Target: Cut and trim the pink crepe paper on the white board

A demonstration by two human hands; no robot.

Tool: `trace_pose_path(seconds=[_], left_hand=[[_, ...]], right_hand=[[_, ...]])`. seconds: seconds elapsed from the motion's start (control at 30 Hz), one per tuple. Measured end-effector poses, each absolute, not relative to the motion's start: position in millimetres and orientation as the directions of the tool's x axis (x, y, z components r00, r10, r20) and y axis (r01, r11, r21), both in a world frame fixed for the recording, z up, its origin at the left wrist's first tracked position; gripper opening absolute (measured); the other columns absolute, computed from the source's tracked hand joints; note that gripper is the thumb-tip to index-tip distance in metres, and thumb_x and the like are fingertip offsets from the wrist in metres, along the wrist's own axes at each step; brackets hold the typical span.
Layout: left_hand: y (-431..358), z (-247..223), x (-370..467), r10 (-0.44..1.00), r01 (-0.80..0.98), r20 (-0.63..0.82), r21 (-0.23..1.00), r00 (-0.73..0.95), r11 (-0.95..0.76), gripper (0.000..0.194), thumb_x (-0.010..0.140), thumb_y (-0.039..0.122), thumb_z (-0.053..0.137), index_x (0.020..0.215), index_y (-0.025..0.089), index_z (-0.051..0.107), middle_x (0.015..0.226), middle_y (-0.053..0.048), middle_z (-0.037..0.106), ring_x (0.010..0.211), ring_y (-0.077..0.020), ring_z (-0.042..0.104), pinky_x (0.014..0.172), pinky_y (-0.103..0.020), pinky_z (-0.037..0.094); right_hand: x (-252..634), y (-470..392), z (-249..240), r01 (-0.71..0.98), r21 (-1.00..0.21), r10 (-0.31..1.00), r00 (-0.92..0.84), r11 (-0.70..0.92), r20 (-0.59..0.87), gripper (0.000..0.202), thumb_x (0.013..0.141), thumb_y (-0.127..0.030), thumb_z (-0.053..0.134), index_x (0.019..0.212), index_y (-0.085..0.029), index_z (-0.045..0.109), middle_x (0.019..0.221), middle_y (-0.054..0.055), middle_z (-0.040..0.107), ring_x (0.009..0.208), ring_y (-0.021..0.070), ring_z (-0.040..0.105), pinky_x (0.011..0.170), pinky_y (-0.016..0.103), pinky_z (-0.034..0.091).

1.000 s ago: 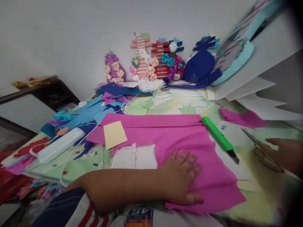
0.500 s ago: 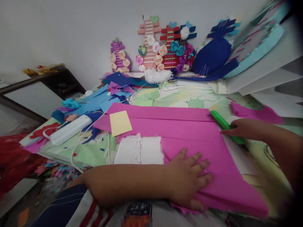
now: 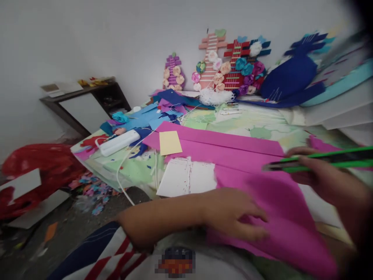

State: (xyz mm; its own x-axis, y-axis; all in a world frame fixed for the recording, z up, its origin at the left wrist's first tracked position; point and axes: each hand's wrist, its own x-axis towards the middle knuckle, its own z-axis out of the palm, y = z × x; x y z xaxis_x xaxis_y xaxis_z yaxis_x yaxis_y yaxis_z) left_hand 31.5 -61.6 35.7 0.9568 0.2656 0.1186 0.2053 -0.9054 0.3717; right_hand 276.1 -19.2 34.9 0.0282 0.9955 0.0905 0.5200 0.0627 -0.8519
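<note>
My right hand (image 3: pixel 317 171) grips a green utility knife (image 3: pixel 329 160), held roughly level, its metal tip pointing left over the pink paper. Under it lies the large magenta-pink paper (image 3: pixel 244 155), with a folded strip along its far side. My left hand (image 3: pixel 236 214) is at the near part of this paper, thumb and forefinger curved on it; the other fingers are hidden. There the sheet bulges up and is blurred. A white board (image 3: pixel 186 177) with reddish marks shows beside the paper's torn edge. A pale yellow card (image 3: pixel 170 143) rests on the pink paper.
A white power strip (image 3: pixel 120 142) with its cord lies at the left, near blue paper scraps (image 3: pixel 140 116). Paper-flower guitar shapes (image 3: pixel 211 70) and a dark blue guitar shape (image 3: pixel 291 79) lean on the wall. White string (image 3: pixel 215 96) is heaped at the back. Red plastic (image 3: pixel 43 159) lies on the floor.
My right hand has taken up the green utility knife and turned it level. My left hand has gone from lying flat to curling at the pink paper, which now bulges. The view has swung left.
</note>
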Motion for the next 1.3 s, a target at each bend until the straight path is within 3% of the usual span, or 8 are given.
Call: trace_pose_path(seconds=[0.07,0.13,0.2,0.3,0.53,0.93,1.2,1.3], left_hand=[[-60,30,29,0.322,0.270,0.143,0.296,0.936,-0.916,0.031,0.082,0.035,0.050,0.098,0.011,0.062,0.086,-0.006,0.063,0.080,-0.0165,0.056,0.076,-0.025,0.041],[-61,23,28,0.361,0.330,0.186,0.178,0.914,-0.927,0.033,0.082,0.040,0.048,0.095,0.014,0.063,0.089,-0.009,0.061,0.082,-0.0213,0.055,0.076,-0.032,0.040],[-63,16,27,0.391,0.379,0.204,0.095,0.898,-0.920,0.041,0.082,0.046,0.046,0.103,0.014,0.059,0.103,-0.013,0.058,0.093,-0.0263,0.051,0.080,-0.037,0.038],[-68,11,23,0.417,0.416,0.169,0.041,0.893,-0.908,0.053,0.080,0.053,0.045,0.115,0.013,0.051,0.119,-0.016,0.049,0.108,-0.0309,0.042,0.088,-0.045,0.033],[-70,12,4,0.456,0.459,0.109,0.000,0.883,-0.889,0.057,0.082,0.055,0.039,0.121,0.014,0.044,0.126,-0.015,0.044,0.117,-0.0306,0.036,0.094,-0.048,0.027],[-100,-32,-29,0.396,0.437,0.284,-0.094,0.873,-0.895,0.031,0.088,0.025,0.040,0.116,0.017,0.049,0.123,-0.008,0.048,0.116,-0.0294,0.036,0.096,-0.053,0.023],[-105,-41,-33,0.456,0.513,0.380,-0.060,0.805,-0.856,0.029,0.084,0.026,0.047,0.112,0.019,0.052,0.120,-0.007,0.051,0.114,-0.0284,0.038,0.095,-0.053,0.026],[-111,-39,-34,0.462,0.543,0.500,-0.021,0.733,-0.839,0.024,0.080,0.026,0.052,0.104,0.019,0.056,0.113,-0.007,0.055,0.109,-0.0265,0.043,0.094,-0.052,0.029]], right_hand=[[242,-13,43,0.233,-0.972,0.995,-0.085,-0.039,-0.060,0.031,0.079,-0.051,0.035,0.094,-0.025,0.041,0.043,-0.011,0.018,0.034,0.0060,0.017,0.037,0.021,0.019],[221,3,45,0.123,-0.992,0.995,-0.096,0.009,-0.003,0.037,0.080,-0.052,0.035,0.108,-0.027,0.036,0.048,-0.009,0.033,0.038,0.0065,0.029,0.040,0.020,0.025],[210,24,39,0.247,-0.961,0.992,-0.051,0.122,0.113,0.049,0.078,-0.052,0.038,0.118,-0.025,0.030,0.058,-0.004,0.051,0.045,0.0090,0.043,0.045,0.023,0.035],[201,50,22,0.499,-0.822,0.962,-0.118,0.273,0.248,0.047,0.069,-0.047,0.055,0.106,-0.021,0.044,0.063,-0.001,0.055,0.048,0.0103,0.047,0.050,0.025,0.039],[199,92,-12,0.667,-0.656,0.931,-0.186,0.354,0.314,0.050,0.066,-0.050,0.055,0.105,-0.020,0.047,0.079,0.005,0.063,0.067,0.0212,0.060,0.063,0.032,0.045],[209,133,-20,0.777,-0.477,0.912,-0.351,0.410,0.212,0.062,0.064,-0.051,0.059,0.114,-0.020,0.040,0.083,0.006,0.064,0.073,0.0262,0.061,0.065,0.036,0.045],[209,87,9,0.729,-0.509,0.889,-0.372,0.457,0.267,0.060,0.066,-0.048,0.059,0.115,-0.023,0.034,0.106,0.010,0.059,0.080,0.0232,0.061,0.065,0.032,0.046],[211,48,23,0.759,-0.449,0.881,-0.424,0.471,0.207,0.059,0.066,-0.044,0.061,0.115,-0.024,0.034,0.094,0.007,0.062,0.063,0.0192,0.060,0.056,0.031,0.044]])
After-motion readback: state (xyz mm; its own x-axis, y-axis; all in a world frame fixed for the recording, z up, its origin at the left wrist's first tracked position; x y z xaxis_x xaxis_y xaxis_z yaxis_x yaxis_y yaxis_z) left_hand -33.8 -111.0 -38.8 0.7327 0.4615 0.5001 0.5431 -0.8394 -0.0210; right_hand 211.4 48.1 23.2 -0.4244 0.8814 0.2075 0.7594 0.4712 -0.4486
